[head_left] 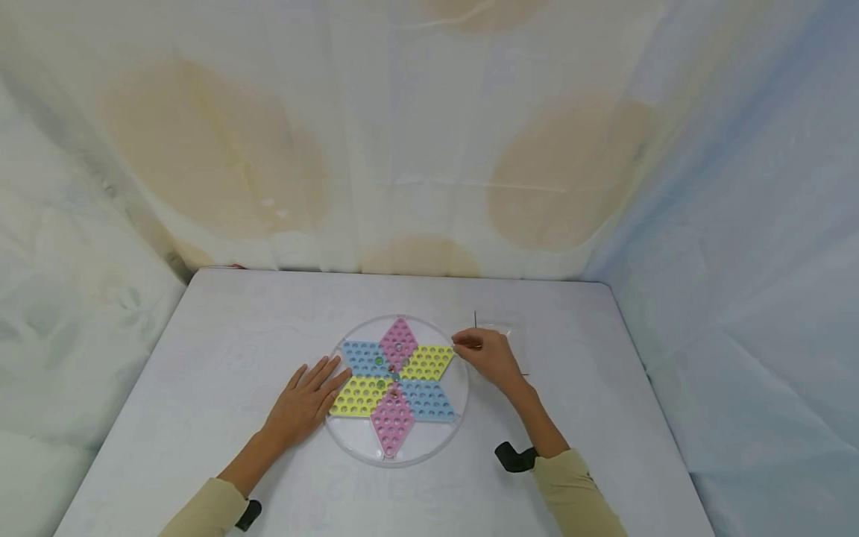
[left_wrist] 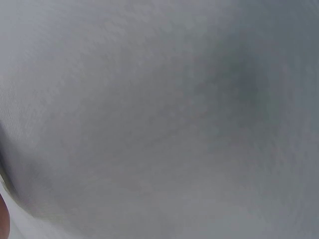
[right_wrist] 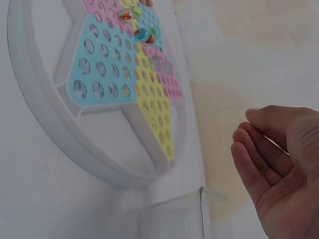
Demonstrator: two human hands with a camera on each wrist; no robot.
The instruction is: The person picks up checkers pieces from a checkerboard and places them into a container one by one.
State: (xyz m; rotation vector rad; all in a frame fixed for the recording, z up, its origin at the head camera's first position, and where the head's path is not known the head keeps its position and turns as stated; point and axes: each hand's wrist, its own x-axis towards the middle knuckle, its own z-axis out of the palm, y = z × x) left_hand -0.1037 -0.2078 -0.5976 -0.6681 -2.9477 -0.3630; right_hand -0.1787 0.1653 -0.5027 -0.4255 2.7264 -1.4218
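Observation:
A round clear Chinese checkers board point(head_left: 432, 449) lies on the table, its star made of pink, blue and yellow points full of holes. Several glass marbles point(head_left: 381, 385) sit around its middle, green, reddish, bluish and clear. My left hand point(head_left: 305, 403) rests on the board's left edge with fingers spread. Over the right edge, near the yellow point, hovers my right hand point(head_left: 488, 354), thumb and fingertips brought close together. In the right wrist view that hand point(right_wrist: 281, 164) shows bent fingers; I cannot tell whether something small is between the tips. The left wrist view is mostly blurred grey.
A clear plastic box point(right_wrist: 172, 219) stands right of the board, partly behind my right hand in the head view. The white table point(head_left: 268, 306) is bordered by hanging curtains point(head_left: 416, 149) at the back and both sides. Dark wrist straps point(head_left: 515, 457) show at the cuffs.

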